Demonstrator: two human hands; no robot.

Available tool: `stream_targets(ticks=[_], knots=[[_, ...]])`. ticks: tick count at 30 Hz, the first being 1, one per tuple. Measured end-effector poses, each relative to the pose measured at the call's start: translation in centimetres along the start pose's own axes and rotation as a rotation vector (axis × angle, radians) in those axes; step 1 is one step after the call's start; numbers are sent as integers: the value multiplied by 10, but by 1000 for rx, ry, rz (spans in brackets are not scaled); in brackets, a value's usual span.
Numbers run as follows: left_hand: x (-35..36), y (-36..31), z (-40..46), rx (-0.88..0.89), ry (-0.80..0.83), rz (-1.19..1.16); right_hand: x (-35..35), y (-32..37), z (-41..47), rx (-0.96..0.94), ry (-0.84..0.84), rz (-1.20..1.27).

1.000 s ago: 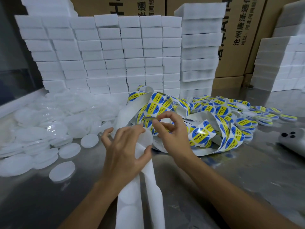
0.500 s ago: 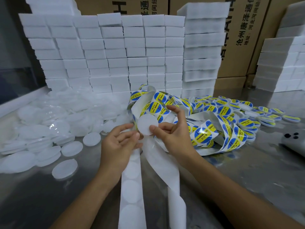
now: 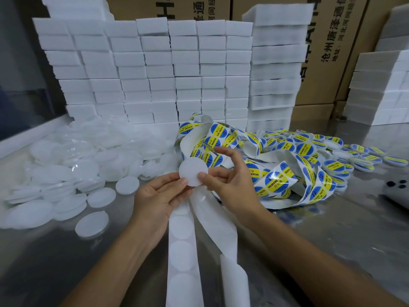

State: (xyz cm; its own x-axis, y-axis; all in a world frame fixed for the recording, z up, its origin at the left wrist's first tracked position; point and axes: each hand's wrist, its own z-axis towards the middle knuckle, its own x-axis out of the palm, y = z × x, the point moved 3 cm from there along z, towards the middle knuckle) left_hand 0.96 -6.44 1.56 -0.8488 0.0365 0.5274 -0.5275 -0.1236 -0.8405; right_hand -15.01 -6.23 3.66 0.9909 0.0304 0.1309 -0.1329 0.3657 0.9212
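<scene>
Between both hands, above the table's middle, I hold a round white disc (image 3: 193,171) showing its blank side. My left hand (image 3: 158,196) pinches its lower left edge with the fingertips. My right hand (image 3: 230,182) pinches its right edge with thumb and fingers, the index finger raised above. Under the hands a white backing strip (image 3: 181,244) with empty round marks runs toward me. A tangled strip of blue and yellow round labels (image 3: 274,178) lies just behind and right of my right hand.
A heap of clear and white round lids (image 3: 66,173) covers the left of the steel table (image 3: 332,240). Labelled lids (image 3: 354,156) lie at the right. Stacked white foam blocks (image 3: 155,74) and cardboard boxes (image 3: 332,52) wall the back. A grey device (image 3: 396,191) sits at the right edge.
Both hands have risen off the backing strip. The white disc has come free of the strip and is now held up between the two hands, a little higher and more central.
</scene>
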Motion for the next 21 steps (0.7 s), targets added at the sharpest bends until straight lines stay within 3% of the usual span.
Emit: stream_targets(ticks=[7, 12, 21], knots=[[-7, -1, 1, -13, -94, -15, -18, 14, 8, -113, -264, -98], [-7, 1, 1, -22, -92, 1, -17, 14, 9, 56, -151, 139], [-4, -1, -1, -19, -54, 16, -7, 6, 5, -20, -52, 2]])
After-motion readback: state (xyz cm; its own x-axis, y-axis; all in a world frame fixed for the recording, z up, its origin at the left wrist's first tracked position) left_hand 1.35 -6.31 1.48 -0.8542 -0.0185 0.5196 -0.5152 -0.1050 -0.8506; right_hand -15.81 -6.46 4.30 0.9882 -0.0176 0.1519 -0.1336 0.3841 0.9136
